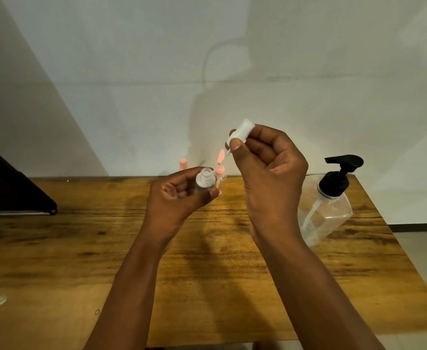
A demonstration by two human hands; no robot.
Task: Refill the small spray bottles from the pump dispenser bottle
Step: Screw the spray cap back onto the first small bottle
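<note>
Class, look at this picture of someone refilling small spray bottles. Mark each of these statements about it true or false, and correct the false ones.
1. The left hand holds a small bottle with its neck open. True.
2. The right hand is empty. False: it pinches a white spray cap.
3. The pump dispenser bottle has a white pump. False: its pump is black.
4. The pump dispenser bottle stands on the wooden table, to the right hand's right. True.

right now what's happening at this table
A person is working on a small spray bottle. The left hand holds the bottle upright with its neck open. The right hand pinches the white spray cap lifted clear above it. The pump dispenser bottle stands untouched on the wooden table to the right. More small pink-capped bottles wait by the wall.
</note>
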